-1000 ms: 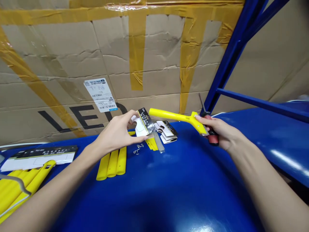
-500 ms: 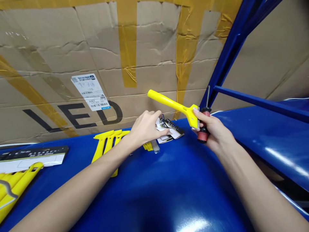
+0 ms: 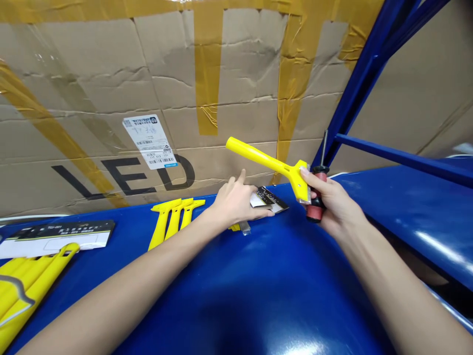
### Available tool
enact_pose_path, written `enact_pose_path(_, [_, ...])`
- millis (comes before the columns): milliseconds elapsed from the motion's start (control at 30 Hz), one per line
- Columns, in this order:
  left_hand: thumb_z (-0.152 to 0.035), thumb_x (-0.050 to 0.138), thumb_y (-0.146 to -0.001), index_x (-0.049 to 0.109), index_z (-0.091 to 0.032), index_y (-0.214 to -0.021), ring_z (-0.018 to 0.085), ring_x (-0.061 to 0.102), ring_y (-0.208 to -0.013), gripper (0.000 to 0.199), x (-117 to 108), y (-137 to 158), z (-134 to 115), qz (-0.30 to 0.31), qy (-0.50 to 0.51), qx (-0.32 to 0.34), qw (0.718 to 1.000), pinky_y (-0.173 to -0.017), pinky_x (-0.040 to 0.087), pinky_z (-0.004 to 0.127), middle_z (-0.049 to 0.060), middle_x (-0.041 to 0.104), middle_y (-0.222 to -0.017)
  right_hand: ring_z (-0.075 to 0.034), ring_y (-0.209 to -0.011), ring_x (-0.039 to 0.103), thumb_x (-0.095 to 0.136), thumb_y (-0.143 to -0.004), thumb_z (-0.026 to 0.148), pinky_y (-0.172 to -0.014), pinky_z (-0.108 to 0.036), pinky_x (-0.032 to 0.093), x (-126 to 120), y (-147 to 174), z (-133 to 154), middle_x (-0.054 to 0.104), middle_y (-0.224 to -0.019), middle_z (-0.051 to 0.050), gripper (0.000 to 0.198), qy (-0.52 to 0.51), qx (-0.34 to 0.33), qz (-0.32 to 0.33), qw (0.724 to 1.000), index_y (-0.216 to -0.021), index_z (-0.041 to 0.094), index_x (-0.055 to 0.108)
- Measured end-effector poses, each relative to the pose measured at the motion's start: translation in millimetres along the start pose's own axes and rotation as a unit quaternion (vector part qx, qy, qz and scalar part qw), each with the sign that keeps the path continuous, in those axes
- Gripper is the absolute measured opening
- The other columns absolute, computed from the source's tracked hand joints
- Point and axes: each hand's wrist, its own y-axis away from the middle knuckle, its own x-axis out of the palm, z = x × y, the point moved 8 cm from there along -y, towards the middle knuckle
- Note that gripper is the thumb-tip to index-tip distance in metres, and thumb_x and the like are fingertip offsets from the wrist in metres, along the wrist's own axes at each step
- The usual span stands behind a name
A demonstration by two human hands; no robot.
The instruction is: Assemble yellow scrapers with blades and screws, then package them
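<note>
My right hand (image 3: 338,202) is closed around a screwdriver (image 3: 314,212) with a red and black handle, its shaft pointing up. The same hand pinches a yellow scraper (image 3: 266,160) by its head, with the round handle slanting up to the left. Over on the blue surface, my left hand (image 3: 238,199) rests at a small pile of printed black-and-white cards (image 3: 275,199), thumb and fingers apart; its palm hides part of the pile. Just below the left hand lie a flat clear or grey piece (image 3: 245,227) and a bit of yellow plastic.
Several yellow scraper handles (image 3: 173,219) lie in a row left of centre. A printed card header (image 3: 81,234) and bundled yellow scrapers (image 3: 40,281) are at the far left. Behind stands a taped cardboard box (image 3: 166,64); a blue metal frame (image 3: 354,98) rises at right.
My left hand has shifted slightly right over the cards, with its index finger now raised. The right hand still holds the scraper and screwdriver. The whole view has moved a little.
</note>
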Motion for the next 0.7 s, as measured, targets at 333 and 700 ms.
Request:
enact_pose_path(333, [-0.032, 0.057, -0.090, 0.074, -0.013, -0.097, 0.030, 0.072, -0.088, 0.026, -83.2, 88.6, 116.5, -0.094, 0.123, -0.152, 0.976, -0.083, 0.056, 0.046, 0.015, 0.077, -0.094, -0.004, -0.039, 0.040, 0.090, -0.061, 0.043, -0.037, -0.017, 0.035, 64.2, 35.9, -44.8, 0.045, -0.044, 0.007, 0.050, 0.109, 0.079, 0.190, 0.973, -0.054, 0.019, 0.047])
enact_pose_path(700, [-0.040, 0.064, -0.092, 0.061, -0.021, -0.121, 0.009, 0.059, -0.049, 0.035, -42.0, 166.6, 66.4, 0.302, 0.588, -0.143, 0.737, -0.050, 0.045, 0.022, 0.004, 0.072, -0.085, -0.006, -0.036, 0.040, 0.084, -0.069, 0.047, -0.031, -0.018, 0.026, 167.5, 78.8, -78.4, 0.046, -0.044, 0.008, 0.055, 0.234, 0.090, 0.346, 0.904, -0.057, 0.022, 0.035])
